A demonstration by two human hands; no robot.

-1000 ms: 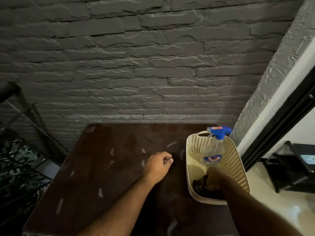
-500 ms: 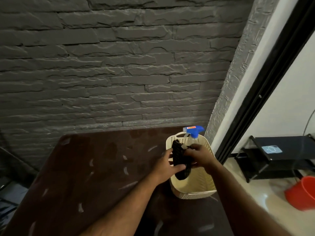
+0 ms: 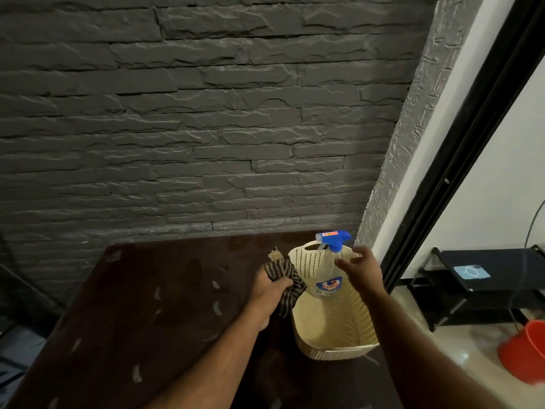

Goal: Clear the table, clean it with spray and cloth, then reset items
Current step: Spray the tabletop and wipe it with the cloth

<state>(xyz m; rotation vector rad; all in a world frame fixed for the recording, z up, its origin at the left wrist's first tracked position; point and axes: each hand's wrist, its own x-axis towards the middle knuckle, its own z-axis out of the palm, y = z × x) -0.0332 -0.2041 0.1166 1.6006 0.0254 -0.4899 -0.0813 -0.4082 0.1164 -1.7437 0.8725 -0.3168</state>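
Basket taken as reference: cream, perforated plastic, standing on the dark tabletop at its right edge. Spray bottle stands upright inside the basket against its far wall, blue trigger head above the rim. Left hand is just left of the basket, fingers curled tight round a striped cloth; loose ends of the cloth hang over the basket's left rim. Right hand hovers over the basket's right rim, fingers spread and relaxed, holding nothing, just beside the bottle's neck and apparently not touching it. Assessment: cloth is soft, light and limp, and any bunched hold will serve. Bottle is clear plastic, rigid and probably smooth-walled; its fill level cannot be read, so weight is uncertain. Best hold is judged to be round the narrow neck under the trigger head. Pale smears mark the tabletop left of the basket.
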